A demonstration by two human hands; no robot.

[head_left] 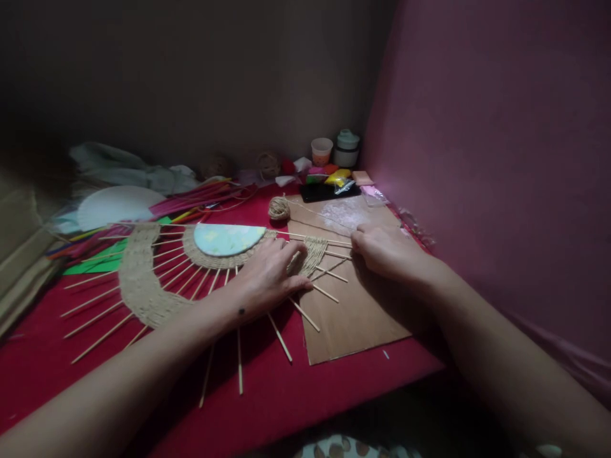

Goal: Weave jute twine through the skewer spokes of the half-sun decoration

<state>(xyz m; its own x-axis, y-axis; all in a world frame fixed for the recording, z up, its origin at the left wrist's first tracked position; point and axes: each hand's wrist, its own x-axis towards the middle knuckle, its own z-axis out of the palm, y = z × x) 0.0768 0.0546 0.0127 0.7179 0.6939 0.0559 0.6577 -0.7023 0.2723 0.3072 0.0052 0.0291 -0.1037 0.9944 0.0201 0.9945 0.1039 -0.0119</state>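
A half-round stick frame woven with twine lies on the table; its thin wooden sticks fan out from a pale blue patterned half-disc. My left hand is over the right part of the woven twine band, thumb and forefinger on either side of the weave, holding it. Some of its fingertips are hidden. At the stick ends on the right, my right hand is closed in a pinch on the jute twine. That strand runs back to a twine ball behind the frame.
A brown board lies under the frame's right side on the red tabletop. Behind are a black phone, colourful packets, a cup and a lidded jar. A white paper plate lies left; a pink wall rises right.
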